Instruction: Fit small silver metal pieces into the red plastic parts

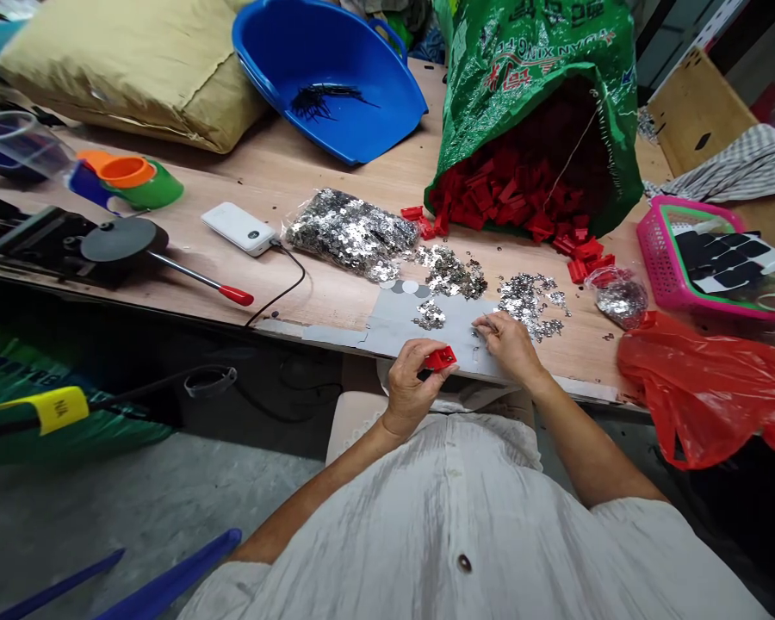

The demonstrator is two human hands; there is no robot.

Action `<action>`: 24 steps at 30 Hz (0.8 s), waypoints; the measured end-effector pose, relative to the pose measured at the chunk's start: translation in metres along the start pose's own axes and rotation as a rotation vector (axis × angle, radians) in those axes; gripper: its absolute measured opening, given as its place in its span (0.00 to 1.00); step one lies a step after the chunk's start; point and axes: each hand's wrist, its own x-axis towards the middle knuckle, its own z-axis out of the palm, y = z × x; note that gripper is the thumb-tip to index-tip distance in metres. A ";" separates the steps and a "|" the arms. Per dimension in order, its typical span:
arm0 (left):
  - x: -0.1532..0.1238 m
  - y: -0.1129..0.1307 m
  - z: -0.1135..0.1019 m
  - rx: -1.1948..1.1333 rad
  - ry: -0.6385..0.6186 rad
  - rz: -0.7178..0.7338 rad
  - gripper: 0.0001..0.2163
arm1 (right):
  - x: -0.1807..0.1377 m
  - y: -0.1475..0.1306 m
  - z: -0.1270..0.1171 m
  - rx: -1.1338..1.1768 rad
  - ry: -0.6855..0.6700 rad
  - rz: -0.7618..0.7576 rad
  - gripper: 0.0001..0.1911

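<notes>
Between its thumb and fingers, my left hand [412,387] grips a red plastic housing [440,357] just over the table's front edge. Small metal bits show inside the housing. My right hand [509,346] is to the right of it, low over the grey mat [393,323], fingertips pinched together. Whatever they hold, if anything, is too small to name. Close to the right hand lies a pile of small silvery metal pieces [530,303]. A smaller pile of metal pieces [430,315] rests on the mat, and another metal heap [453,272] lies behind it.
A green sack [542,52] spills red housings [504,189] at the back. Left of it are a clear bag of metal pieces [352,231], a blue scoop [362,112] and a white power bank [238,228]. A lever press [122,241] stands left; a pink basket [659,267] and red bag [703,379] right.
</notes>
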 end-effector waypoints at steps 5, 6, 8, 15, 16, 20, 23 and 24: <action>-0.001 0.001 -0.001 -0.007 -0.002 -0.001 0.14 | 0.013 0.010 -0.016 -0.107 -0.119 -0.107 0.09; -0.001 0.001 -0.002 -0.005 -0.004 0.000 0.14 | 0.015 0.011 -0.019 -0.121 -0.171 -0.154 0.09; -0.001 0.001 -0.002 0.001 -0.005 0.004 0.14 | 0.022 0.010 -0.021 -0.171 -0.265 -0.238 0.09; -0.002 0.003 -0.004 0.006 0.005 -0.005 0.14 | 0.045 0.007 -0.021 -0.327 -0.535 -0.350 0.07; -0.002 0.003 -0.004 0.003 0.007 -0.010 0.14 | 0.047 0.006 -0.022 -0.334 -0.559 -0.344 0.06; -0.002 0.003 -0.005 -0.001 0.023 -0.014 0.14 | 0.050 -0.001 -0.031 -0.336 -0.591 -0.296 0.04; -0.001 0.003 -0.005 0.001 0.038 -0.003 0.15 | 0.044 -0.004 -0.038 -0.234 -0.560 -0.240 0.02; -0.001 0.003 -0.005 0.009 0.041 0.005 0.15 | 0.040 -0.005 -0.038 -0.160 -0.530 -0.215 0.01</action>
